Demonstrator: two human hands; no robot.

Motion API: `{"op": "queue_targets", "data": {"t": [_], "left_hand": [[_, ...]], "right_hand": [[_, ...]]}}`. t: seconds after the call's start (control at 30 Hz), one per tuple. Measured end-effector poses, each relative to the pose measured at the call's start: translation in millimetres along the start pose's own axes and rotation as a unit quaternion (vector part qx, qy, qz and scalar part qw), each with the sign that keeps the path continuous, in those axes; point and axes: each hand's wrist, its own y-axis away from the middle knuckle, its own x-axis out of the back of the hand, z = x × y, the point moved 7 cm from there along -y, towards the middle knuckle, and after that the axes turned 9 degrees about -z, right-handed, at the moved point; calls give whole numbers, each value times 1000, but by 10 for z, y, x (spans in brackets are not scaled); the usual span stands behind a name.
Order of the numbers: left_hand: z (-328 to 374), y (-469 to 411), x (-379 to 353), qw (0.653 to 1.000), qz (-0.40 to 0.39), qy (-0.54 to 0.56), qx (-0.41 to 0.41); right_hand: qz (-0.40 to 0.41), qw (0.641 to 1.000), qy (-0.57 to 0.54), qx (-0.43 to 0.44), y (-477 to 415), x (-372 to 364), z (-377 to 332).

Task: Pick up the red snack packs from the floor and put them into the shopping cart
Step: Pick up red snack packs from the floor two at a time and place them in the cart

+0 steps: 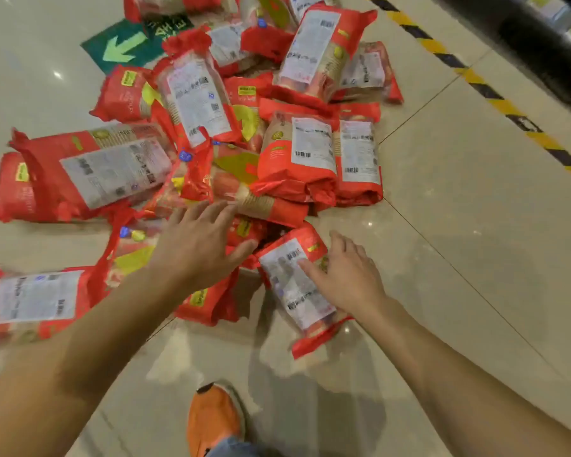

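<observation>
Glossy beige floor (459, 225) carries a loose heap of red snack packs (297, 153), many lying white label up. The left grip (198, 240) hovers over the heap's near edge, released, fingers spread and straight, holding nothing. The right grip (346, 275), also released, rests thumb and palm on the nearest pack (287, 291), which lies flat on the floor. A green arrow sticker (122, 47) shows behind the heap, and striped hazard tape (482, 87) runs at right.

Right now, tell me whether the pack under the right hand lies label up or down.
Label up: the white printed label on the pack faces the camera; the right hand rests straight fingers on it.
</observation>
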Motion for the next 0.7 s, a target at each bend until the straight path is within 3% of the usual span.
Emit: {"op": "queue_targets", "data": {"t": [0.2, 0.43, 0.7], "left_hand": [[-63, -264, -540, 999, -12, -43, -19], [-565, -484, -696, 986, -99, -88, -100], [-890, -508, -894, 979, -173, -105, 0]], "right_hand": [[-44, 992, -103, -50, -487, -692, 435], [-18, 978, -207, -25, -682, -947, 548], [8, 969, -247, -28, -548, -1010, 478]]}}
